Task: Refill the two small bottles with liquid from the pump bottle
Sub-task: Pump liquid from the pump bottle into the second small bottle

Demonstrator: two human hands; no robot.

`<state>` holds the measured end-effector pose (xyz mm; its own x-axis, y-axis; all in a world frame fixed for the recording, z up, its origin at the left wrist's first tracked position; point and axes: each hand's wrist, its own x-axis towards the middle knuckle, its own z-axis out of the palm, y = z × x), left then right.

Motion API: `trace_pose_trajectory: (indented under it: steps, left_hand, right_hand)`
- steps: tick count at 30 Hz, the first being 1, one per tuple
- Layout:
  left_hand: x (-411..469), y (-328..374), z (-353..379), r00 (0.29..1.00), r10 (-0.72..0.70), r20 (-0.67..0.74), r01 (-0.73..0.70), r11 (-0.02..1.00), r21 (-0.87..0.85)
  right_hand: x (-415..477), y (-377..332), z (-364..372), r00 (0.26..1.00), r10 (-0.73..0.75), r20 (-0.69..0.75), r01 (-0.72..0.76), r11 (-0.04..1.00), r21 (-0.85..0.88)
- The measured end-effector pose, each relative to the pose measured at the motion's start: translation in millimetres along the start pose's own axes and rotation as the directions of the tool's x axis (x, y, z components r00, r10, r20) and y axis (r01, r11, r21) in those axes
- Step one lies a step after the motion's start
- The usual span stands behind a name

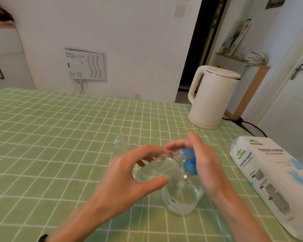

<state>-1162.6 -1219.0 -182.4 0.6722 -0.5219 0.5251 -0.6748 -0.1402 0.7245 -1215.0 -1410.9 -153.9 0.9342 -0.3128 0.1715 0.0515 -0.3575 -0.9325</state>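
We work at a table (51, 137) under a green checked cloth; our left hand (129, 180) holds a small clear bottle (156, 168) tilted, its open neck pointing up and right toward the blue pump head (189, 163); the thumb presses the bottle's lower side and the fingers (150, 151) curl over its top, so the grip is closed around the bottle; some clear liquid shows inside it.

Our right hand (205, 165) lies over the pump head from the right, palm against the blue top, fingers bent across it toward the bottle's neck; whether it presses down we cannot tell; the hand is closed loosely on the pump.

The pump bottle (180, 196) stands upright on the cloth below both hands, clear, round-bodied, with clear liquid in it and a small blue label low on its left side; the small bottle's neck sits just beside the pump's spout, though the spout tip is hidden by our fingers.

The second small bottle (120, 141) stands upright and uncapped on the cloth behind the left hand, apart from it; whether it holds liquid we cannot tell.

A white kettle (212, 96) stands at the far right of the table; a tissue pack (269, 180) lies along the right edge, near the right wrist.
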Motion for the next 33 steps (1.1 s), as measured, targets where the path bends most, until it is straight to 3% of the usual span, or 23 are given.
trace_pose_trajectory:
  steps: [7,18,33]
  left_hand:
    - [-1.5,-2.0,0.1,1.0,-0.003,-0.011,0.003,1.0,0.001]
    - [1.3,-7.0,-3.8,1.0,0.007,0.03,-0.007,1.0,0.01]
    - [0.5,-3.3,-3.9,1.0,0.006,0.027,-0.006,1.0,0.0]
  right_hand:
    - [-8.6,24.1,7.8,0.991,-0.113,-0.072,0.12,0.987,0.103]
    - [-4.4,30.6,8.6,0.977,-0.189,-0.097,0.199,0.975,0.102]
    - [-4.5,28.0,10.6,0.982,-0.16,-0.099,0.17,0.98,0.1]
